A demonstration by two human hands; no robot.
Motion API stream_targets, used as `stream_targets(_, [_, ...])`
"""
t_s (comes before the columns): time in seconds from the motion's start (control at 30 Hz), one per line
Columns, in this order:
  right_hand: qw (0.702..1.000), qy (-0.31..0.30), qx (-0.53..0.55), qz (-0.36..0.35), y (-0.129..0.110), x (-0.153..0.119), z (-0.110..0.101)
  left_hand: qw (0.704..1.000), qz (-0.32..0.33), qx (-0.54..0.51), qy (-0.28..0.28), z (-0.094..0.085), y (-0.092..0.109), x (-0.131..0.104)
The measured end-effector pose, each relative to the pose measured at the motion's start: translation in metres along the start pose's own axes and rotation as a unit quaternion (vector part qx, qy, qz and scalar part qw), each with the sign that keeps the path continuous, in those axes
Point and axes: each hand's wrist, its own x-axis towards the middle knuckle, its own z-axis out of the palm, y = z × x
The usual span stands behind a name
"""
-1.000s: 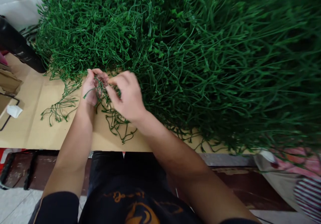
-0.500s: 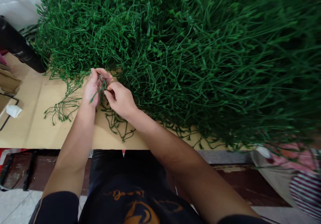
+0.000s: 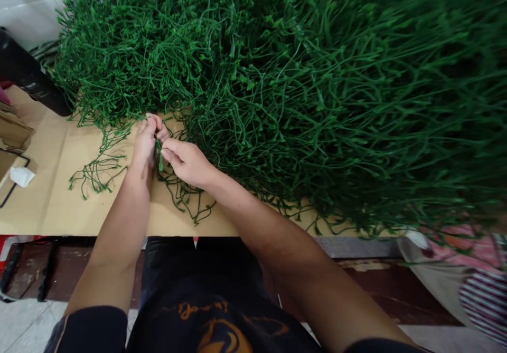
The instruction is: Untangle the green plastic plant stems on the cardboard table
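1. Left hand (image 3: 147, 141) is holding a green sprig (image 3: 159, 158) over the near part of the table; its fingers are curling in around the stems, thumb side up. Exact grip of the lower fingers is hiding behind the hand.
2. Right hand (image 3: 184, 160) is reaching in from the right, just beside the left fingers. Thumb and index finger are pressing together at the sprig; can't tell which stem, if any, is sitting between the tips. Other fingers are folding toward the palm.
3. Sprig is hanging between the two hands, partly hiding behind them, green ends pointing down.
4. Large pile of green artificial stems (image 3: 277, 78) is filling the back and right of the table, its front strands spilling toward the near edge.
5. Loose strands (image 3: 97, 171) are lying left of the left forearm; more stray stems (image 3: 190, 200) are lying below the right hand.
6. Brown cardboard sheet (image 3: 75, 200) is covering the tabletop under the hands.
7. Black bottle (image 3: 35, 76) is leaning in view at left, beside the pile. Cardboard box (image 3: 13, 129) and small white paper piece (image 3: 22, 176) are sitting nearer, at the left side.
8. Pink cloth (image 3: 467, 247) and striped fabric (image 3: 483, 303) are showing at lower right, beyond the near edge.
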Motion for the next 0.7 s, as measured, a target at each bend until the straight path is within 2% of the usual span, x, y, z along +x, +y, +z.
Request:
stream_targets(0.1, [1.000,-0.016,0.002,-0.015,-0.005,-0.003,-0.001,1.000,-0.003,0.009,0.012,0.001,-0.001,0.002])
stream_targets(0.17, [0.994,-0.065,0.005,-0.083,-0.019,-0.009,0.005,0.999,0.009,-0.002,0.040,-0.001,-0.002,0.006])
stream_targets(0.2, [0.984,-0.110,0.008,-0.139,-0.028,-0.014,0.011,0.998,0.024,-0.012,0.059,-0.003,-0.002,0.010])
stream_targets(0.27, [0.941,-0.218,0.010,-0.260,-0.046,-0.025,0.024,0.994,0.058,-0.029,0.090,-0.007,-0.002,0.015])
stream_targets(0.3, [0.922,-0.253,0.012,-0.293,-0.054,-0.030,0.029,0.993,0.063,-0.031,0.094,-0.009,-0.001,0.017])
stream_targets(0.37, [0.926,-0.241,0.020,-0.291,-0.060,-0.035,0.033,0.995,0.050,-0.034,0.084,-0.013,0.002,0.017])
stream_targets(0.43, [0.954,-0.155,0.037,-0.254,-0.053,-0.035,0.025,0.996,0.028,-0.052,0.060,-0.015,0.006,0.014])
stream_targets(0.53, [0.987,0.073,0.021,-0.143,-0.031,-0.027,-0.001,0.996,-0.007,-0.087,0.028,-0.014,0.012,0.008])
stream_targets(0.6, [0.973,0.226,-0.036,-0.042,-0.017,-0.023,-0.015,0.996,-0.029,-0.088,0.015,-0.012,0.014,0.007])
stream_targets(0.63, [0.959,0.276,-0.066,-0.005,-0.012,-0.022,-0.018,0.996,-0.034,-0.084,0.010,-0.011,0.014,0.007])
stream_targets(0.7, [0.942,0.317,-0.112,0.025,-0.008,-0.021,-0.017,0.997,-0.032,-0.072,0.001,-0.009,0.011,0.009])
